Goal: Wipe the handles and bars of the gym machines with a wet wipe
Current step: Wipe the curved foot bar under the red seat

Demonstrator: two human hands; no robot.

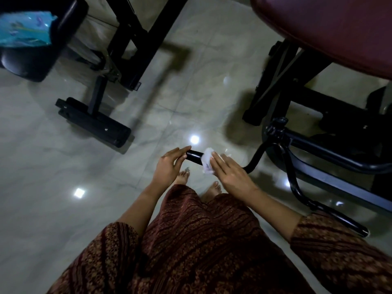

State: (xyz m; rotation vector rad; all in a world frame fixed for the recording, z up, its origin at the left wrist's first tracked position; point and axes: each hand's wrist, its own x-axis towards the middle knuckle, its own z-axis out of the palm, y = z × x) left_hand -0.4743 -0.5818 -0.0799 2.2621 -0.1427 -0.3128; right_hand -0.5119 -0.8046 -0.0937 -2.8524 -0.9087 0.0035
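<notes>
- The floor (53, 166) is pale, glossy tile; it reflects several small bright lights.
- A dark red padded seat (328, 28) fills the upper right corner, and the black frame (273, 85) of its machine stands below it on the floor.
- A second black machine frame (127, 39) stands at the upper middle, with a flat black foot bar (93, 122) lying on the tile to the left of centre.
- At the upper left a black pad (31, 58) carries a blue packet (23, 28); the packet is blurred and its print cannot be read.
- The person wears a dark red patterned garment (201, 240), and two bare feet show just beyond its hem.
- A curved black bar (257, 154) comes from the right machine and ends in a black cylindrical handle (194, 157) in the middle of the view, above the floor.
- The left hand (169, 164) is at the free end of the handle, fingers loosely curled around the tip and touching it, not clenched.
- The right hand (229, 172) is grasping the wet wipe (207, 160) and presses it on the handle with the fingers stretched rather flat.
- The wet wipe is white and crumpled, wrapped around the handle just beside the left hand's fingertips, on the side nearer the curved bar.
</notes>
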